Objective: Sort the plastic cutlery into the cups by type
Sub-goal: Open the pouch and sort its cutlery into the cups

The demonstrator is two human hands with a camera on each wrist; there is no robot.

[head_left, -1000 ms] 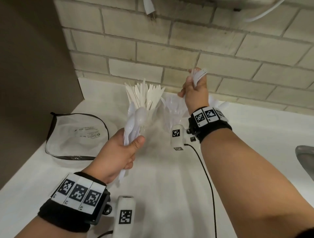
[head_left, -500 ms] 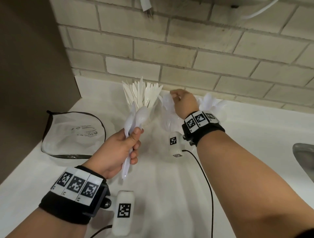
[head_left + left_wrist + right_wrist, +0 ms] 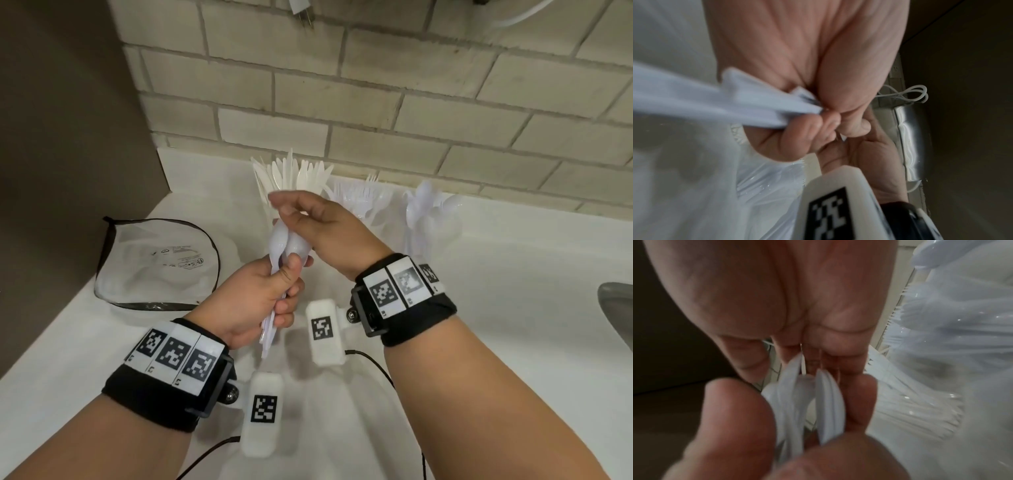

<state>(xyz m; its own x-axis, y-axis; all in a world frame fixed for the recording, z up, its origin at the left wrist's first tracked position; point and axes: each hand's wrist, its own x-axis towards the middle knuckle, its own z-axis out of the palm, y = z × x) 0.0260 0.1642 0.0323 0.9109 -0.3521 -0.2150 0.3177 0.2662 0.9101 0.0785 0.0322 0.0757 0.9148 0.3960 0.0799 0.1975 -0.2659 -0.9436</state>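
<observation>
My left hand (image 3: 274, 291) grips a bundle of white plastic spoons (image 3: 286, 245) by the handles, bowls up, above the white counter (image 3: 513, 274). My right hand (image 3: 291, 216) hangs over the bundle, with thumb and curled fingers closing on the bowl of a spoon (image 3: 797, 399). In the left wrist view the handles (image 3: 715, 100) stick out of my left hand (image 3: 818, 123). Three clear cups stand against the wall: knives (image 3: 291, 174) on the left, partly hidden by my right hand, forks (image 3: 370, 202) in the middle, spoons (image 3: 431, 219) on the right.
A clear zip pouch (image 3: 157, 263) with a black edge lies on the counter at the left, beside a dark cabinet side (image 3: 68, 137). A metal sink rim (image 3: 616, 308) shows at the right edge. A brick wall (image 3: 376, 85) closes the back.
My right hand let a fork go at the middle cup, then came back left to the bundle. My left hand stayed where it was, still holding the spoons.
</observation>
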